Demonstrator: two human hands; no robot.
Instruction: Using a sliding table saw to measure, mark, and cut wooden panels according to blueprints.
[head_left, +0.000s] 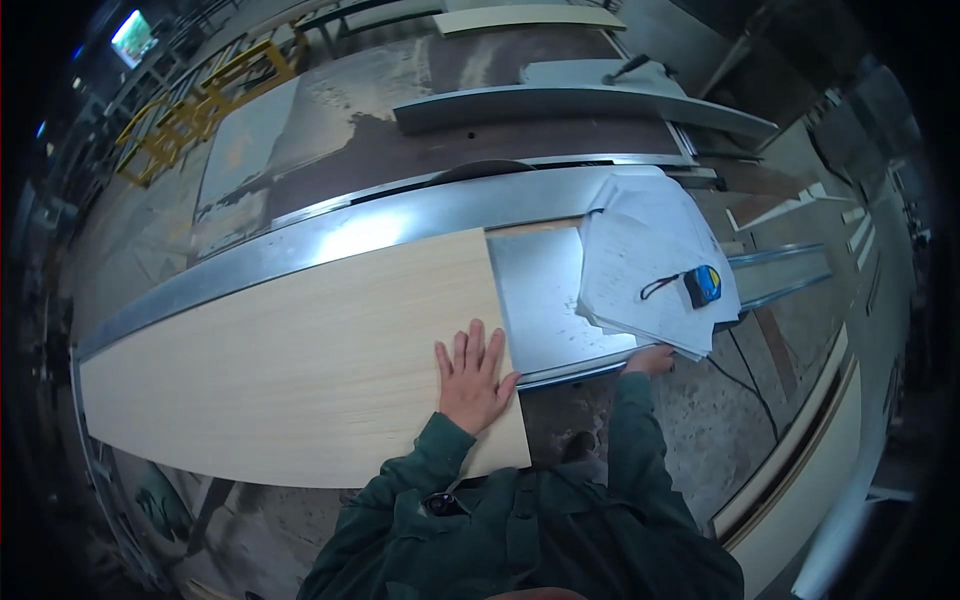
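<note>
A large pale wood-grain board (300,350) lies across the metal sliding table (540,290) of what looks like a panel saw. My left hand (472,382) rests flat on it near its right end, fingers spread. At the table's front edge, just below the papers, my right hand (650,360) is closed on the rim; its fingertips are partly hidden. Several printed sheets of paper (630,260) are piled on the table's right part. On top of them sits a blue and black tape measure (703,287) with a dark wrist strap.
Beyond the board runs a long metal strip, with a dark round saw blade (482,172) showing behind it. A long grey fence (580,103) crosses the dusty machine bed. Yellow frames (215,105) stand at far left. Boards (800,470) lean at lower right; a cable hangs near the floor.
</note>
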